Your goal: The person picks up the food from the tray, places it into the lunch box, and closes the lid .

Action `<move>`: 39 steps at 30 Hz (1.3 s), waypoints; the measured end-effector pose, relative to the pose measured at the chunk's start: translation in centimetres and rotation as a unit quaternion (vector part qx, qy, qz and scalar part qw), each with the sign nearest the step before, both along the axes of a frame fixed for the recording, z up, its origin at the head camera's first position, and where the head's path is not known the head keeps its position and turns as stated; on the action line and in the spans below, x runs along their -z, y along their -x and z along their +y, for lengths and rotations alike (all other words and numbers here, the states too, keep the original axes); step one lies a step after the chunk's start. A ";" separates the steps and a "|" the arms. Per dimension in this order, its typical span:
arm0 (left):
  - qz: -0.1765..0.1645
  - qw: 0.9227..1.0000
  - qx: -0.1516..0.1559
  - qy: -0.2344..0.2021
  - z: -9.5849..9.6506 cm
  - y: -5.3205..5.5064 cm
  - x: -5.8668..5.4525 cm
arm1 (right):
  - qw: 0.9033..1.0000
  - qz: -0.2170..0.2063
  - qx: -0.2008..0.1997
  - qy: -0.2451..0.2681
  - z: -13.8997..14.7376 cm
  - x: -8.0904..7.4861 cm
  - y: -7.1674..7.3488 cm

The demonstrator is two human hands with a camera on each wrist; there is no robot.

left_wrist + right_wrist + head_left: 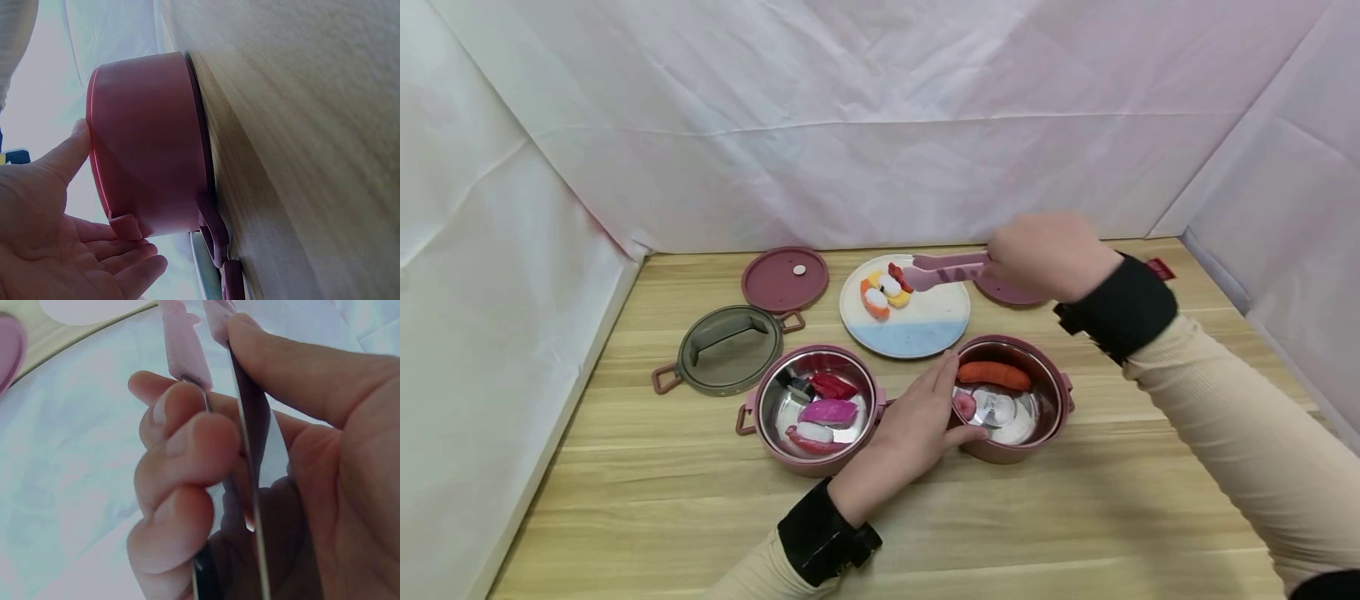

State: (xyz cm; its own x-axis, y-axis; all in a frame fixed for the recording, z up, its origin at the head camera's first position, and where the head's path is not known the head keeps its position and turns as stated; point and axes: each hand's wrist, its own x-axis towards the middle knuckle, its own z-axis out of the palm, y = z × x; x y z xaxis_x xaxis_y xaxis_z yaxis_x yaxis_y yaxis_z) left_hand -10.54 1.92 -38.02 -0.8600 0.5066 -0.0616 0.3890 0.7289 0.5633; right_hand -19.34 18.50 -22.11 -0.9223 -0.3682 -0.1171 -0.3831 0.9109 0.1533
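My right hand point(1043, 254) grips pink-tipped tongs point(955, 267) over the plate point(917, 337). The tong tips are at a small red piece point(899, 275) beside toy sushi point(876, 302) with white, orange and yellow parts. In the right wrist view, fingers and thumb are around the tongs' metal arms point(251, 419). My left hand point(917, 417) rests against the left side of the right pot point(1011, 452), thumb and fingers extended at its rim. An orange sausage-shaped piece point(995, 375) and a pink piece point(964, 405) lie in that pot.
A second pot point(820, 467) holds several toy sushi pieces, one of them purple point(827, 412). Behind it lie a glass lid point(730, 354) and a dark red lid point(782, 283). Another lid point(1011, 293) is partly behind the right hand. White cloth point(880, 183) borders the table.
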 end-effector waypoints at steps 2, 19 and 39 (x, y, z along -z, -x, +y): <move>0.002 1.000 0.000 0.001 0.1 -0.1 0.0 | 1.000 -0.006 -0.006 0.005 -0.8 0.1 0.8; 0.003 1.000 -0.003 -0.004 0.7 -0.3 -0.1 | 0.998 -0.044 0.010 -0.049 -4.9 2.3 5.4; 0.016 1.000 0.004 0.002 0.7 -0.5 -0.1 | 0.992 -0.099 0.032 -0.076 -7.9 2.7 6.3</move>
